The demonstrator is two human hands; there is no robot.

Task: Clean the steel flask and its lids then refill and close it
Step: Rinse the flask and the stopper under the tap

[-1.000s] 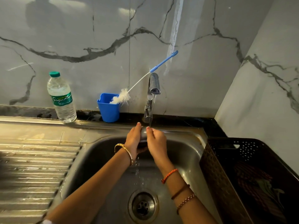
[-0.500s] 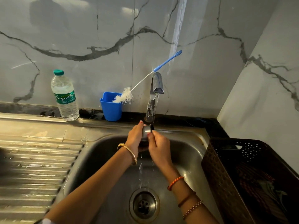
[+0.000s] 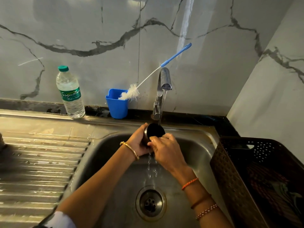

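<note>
Steel lid (image 3: 155, 132) tipped, dark hollow showing; left hand (image 3: 139, 142), right hand (image 3: 164, 150) gripping it.

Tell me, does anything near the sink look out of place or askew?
Mostly no. Only the bottle brush looks askew: its bristles sit in the blue cup and its long handle leans out toward the tap. Both hands hold the steel lid under the running water; nothing is spilled.

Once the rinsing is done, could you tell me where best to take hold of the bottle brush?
Grip the bottle brush by its blue handle, coming from the upper right. Its bristle end sits in the blue cup, and the handle slants up, free, above the tap, so it should lift out along its slant.
</note>
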